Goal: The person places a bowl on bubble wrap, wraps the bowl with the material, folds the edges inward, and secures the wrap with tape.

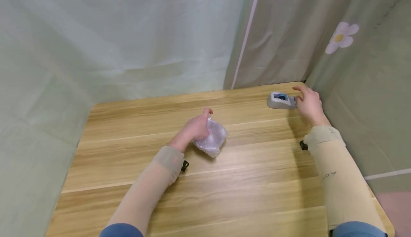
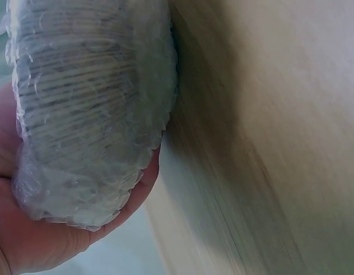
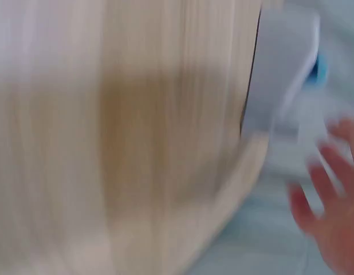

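My left hand (image 1: 196, 127) grips a bundle in clear bubble wrap (image 1: 215, 138) over the middle of the table. Up close in the left wrist view, fine parallel ridges show through the bubble wrap (image 2: 85, 86). Palm and fingers cup its lower end there, and its far side is hidden. At the back right stands a grey tape dispenser (image 1: 280, 104) with a blue roll. Right at its cutter end is my right hand (image 1: 309, 103), fingers spread. In the blurred right wrist view, the fingers (image 3: 326, 180) appear apart from the dispenser (image 3: 277, 69) and hold nothing.
The wood-grain table (image 1: 144, 165) bears both things. A pale curtain (image 1: 160, 44) hangs along its back edge, and a flowered curtain (image 1: 363, 98) runs close by the right arm. Black wrist straps (image 1: 184, 165) show under both cuffs.
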### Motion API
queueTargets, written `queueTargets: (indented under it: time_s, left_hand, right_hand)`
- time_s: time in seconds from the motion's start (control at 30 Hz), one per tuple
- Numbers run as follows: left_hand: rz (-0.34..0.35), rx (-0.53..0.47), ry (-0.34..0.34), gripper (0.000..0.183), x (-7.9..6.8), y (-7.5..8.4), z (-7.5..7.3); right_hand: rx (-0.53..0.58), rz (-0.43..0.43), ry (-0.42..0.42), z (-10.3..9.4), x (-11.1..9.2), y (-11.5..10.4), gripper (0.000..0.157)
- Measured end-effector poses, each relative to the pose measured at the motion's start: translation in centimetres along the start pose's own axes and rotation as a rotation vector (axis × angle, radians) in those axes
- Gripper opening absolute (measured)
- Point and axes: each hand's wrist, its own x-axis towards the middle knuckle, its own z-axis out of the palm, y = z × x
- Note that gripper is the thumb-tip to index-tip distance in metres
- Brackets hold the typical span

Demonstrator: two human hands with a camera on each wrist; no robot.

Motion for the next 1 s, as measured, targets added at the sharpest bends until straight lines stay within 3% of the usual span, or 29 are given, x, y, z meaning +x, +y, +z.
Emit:
queueTargets:
  time_s: [0.07,0.13,0.43,0.77,1.0]
  left_hand:
    - [0.000,0.009,0.000,0.094,0.0,0.0,0.0]
    - [0.002,0.018,0.005,0.094,-0.1,0.0,0.0]
    - [0.030,0.047,0.030,0.089,-0.2,0.3,0.2]
    - [0.035,0.058,0.021,0.090,0.1,0.7,0.8]
    - [0.035,0.092,0.039,0.091,0.2,1.0,0.6]
  right_hand:
    - [-0.056,-0.024,-0.178,-1.1,0.5,0.9,0.046]
    - [-0.098,-0.054,-0.287,-1.7,0.9,1.2,0.045]
    - [-0.205,0.003,-0.403,-2.8,1.7,1.1,0.038]
    - [-0.229,0.049,-0.405,-3.3,1.3,0.6,0.026]
    - [-0.270,0.047,-0.309,-2.6,1.8,0.1,0.026]
